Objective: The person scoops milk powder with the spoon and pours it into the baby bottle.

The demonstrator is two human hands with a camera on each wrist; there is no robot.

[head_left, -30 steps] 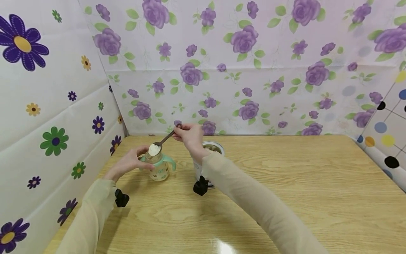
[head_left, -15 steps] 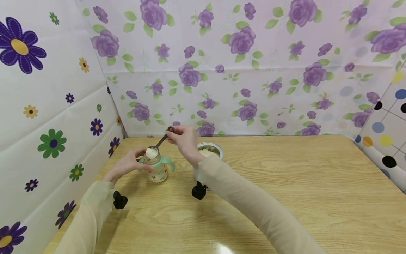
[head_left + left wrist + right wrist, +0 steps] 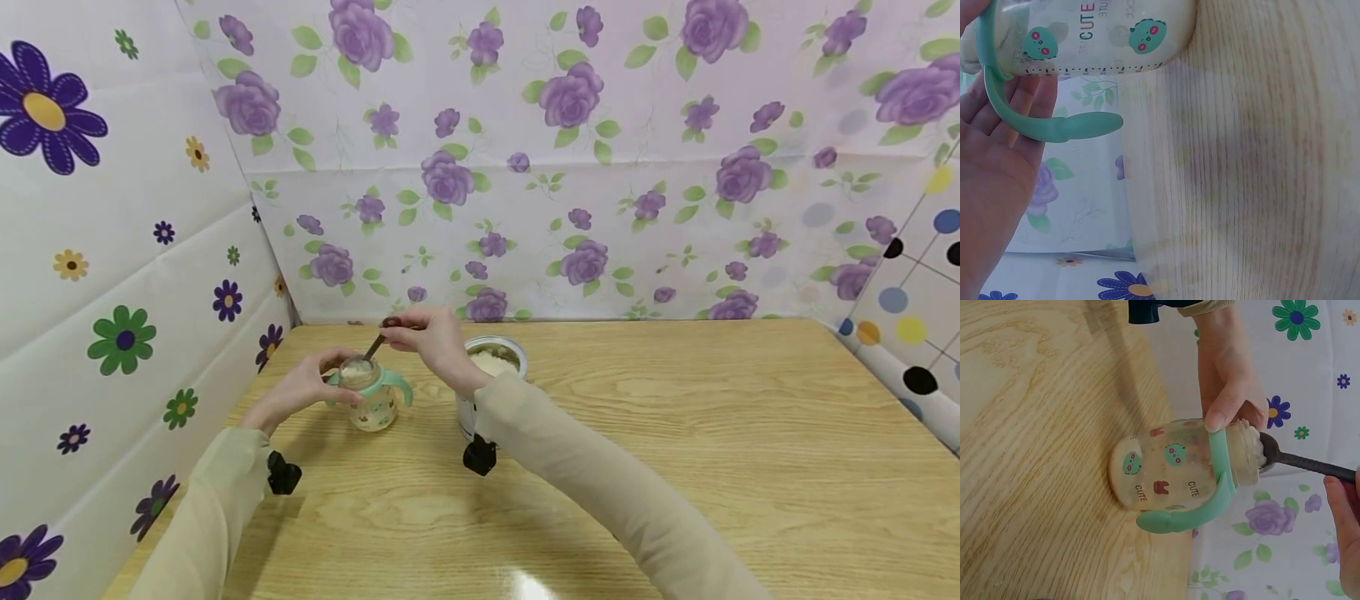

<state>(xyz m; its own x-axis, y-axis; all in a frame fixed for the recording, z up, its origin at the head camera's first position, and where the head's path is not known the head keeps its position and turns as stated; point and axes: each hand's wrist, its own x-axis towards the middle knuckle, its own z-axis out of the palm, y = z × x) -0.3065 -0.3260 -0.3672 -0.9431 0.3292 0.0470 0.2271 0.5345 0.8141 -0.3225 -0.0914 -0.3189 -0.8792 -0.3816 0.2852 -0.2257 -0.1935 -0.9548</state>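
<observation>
A clear baby bottle [image 3: 375,412] with mint-green handles stands upright and lidless on the table, cartoon prints on its side. My left hand [image 3: 303,387] grips it round the neck, thumb in front; in the left wrist view its palm [image 3: 994,162] shows behind one handle. My right hand [image 3: 438,343] pinches the end of a dark brown spoon [image 3: 1307,464]. The spoon slants down to the bottle, its bowl tipped at the mouth. White powder [image 3: 1259,450] shows at the opening, partly hidden by the bowl. Inside, the lower bottle looks pale and cloudy.
Right of the bottle stands an open can [image 3: 465,417] of pale powder, partly covered by my right forearm. Both lie on a wood-grain table [image 3: 675,433]. Flower-patterned sheets [image 3: 525,208] hang at the back and left.
My right hand has moved left and down with the spoon, tipping it steeper. The heap of powder in its bowl has dropped into the bottle's mouth. The left hand keeps its grip.
</observation>
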